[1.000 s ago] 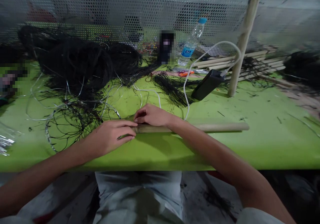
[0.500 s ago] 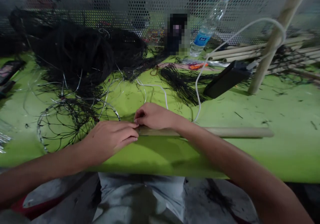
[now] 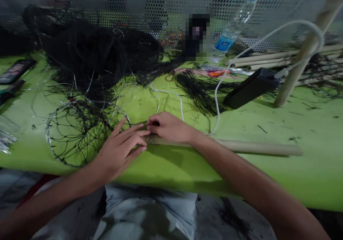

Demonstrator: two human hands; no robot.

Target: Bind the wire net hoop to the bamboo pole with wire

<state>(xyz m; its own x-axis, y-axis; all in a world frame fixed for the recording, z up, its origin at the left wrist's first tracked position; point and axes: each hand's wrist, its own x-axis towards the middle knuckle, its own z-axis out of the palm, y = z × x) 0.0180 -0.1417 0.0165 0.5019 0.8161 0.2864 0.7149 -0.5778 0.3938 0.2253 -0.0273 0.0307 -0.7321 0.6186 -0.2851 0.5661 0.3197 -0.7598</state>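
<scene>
Both hands meet over a pale pole in the head view: the left hand has its fingers loosely spread and their tips against the pole's near-left stretch, while the right hand is drawn into a pinch, thumb to forefinger, just above it; what, if anything, lies between those tips is too small to tell. The pole lies lengthwise on the bench, running out to the right beneath the right forearm, and the left fingers probably rest there to stop its round shaft rolling. Thin bands ring it between the hands. Left of the left hand sits a hoop of dark, knotted mesh, its thin rim glinting; whether it joins the pole is hidden. Beyond the left hand heaps a soft, fibrous black mass. Past the right hand lie a fringed black bundle, a smooth white cable, a boxy black block apparently leaning on something, and a clear plastic bottle.
</scene>
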